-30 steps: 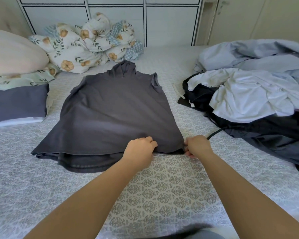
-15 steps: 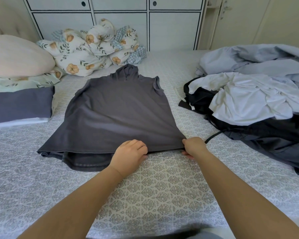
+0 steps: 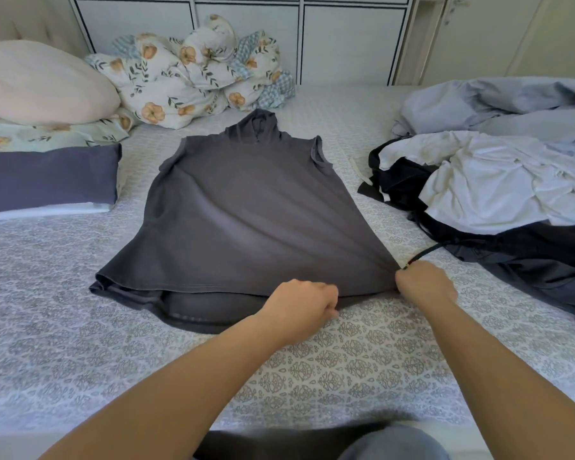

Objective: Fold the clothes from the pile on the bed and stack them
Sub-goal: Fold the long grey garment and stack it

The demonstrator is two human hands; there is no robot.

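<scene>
A patterned bed [image 3: 346, 360] fills the view. At its near edge the left hand [image 3: 301, 308] and right hand [image 3: 425, 283] pinch the hem of the grey top [image 3: 246, 220], whose length runs away toward the headboard; the pile [image 3: 498, 194] lies right.

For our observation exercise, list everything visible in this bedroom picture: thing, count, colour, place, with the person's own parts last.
Sleeveless hooded top: one, dark grey, spread flat mid-bed.
Clothes pile: one heap, white, black and pale blue, right side of bed.
Bedspread: one, grey patterned, covering the bed.
Floral duvet: one, white with orange flowers, bunched at the far edge.
Pillow: one, pale pink, far left.
Folded stack: one, navy on white, left.
Cabinet: one, white, behind the bed.
Left hand: one, gripping the top's hem.
Right hand: one, gripping the hem's right corner.
</scene>
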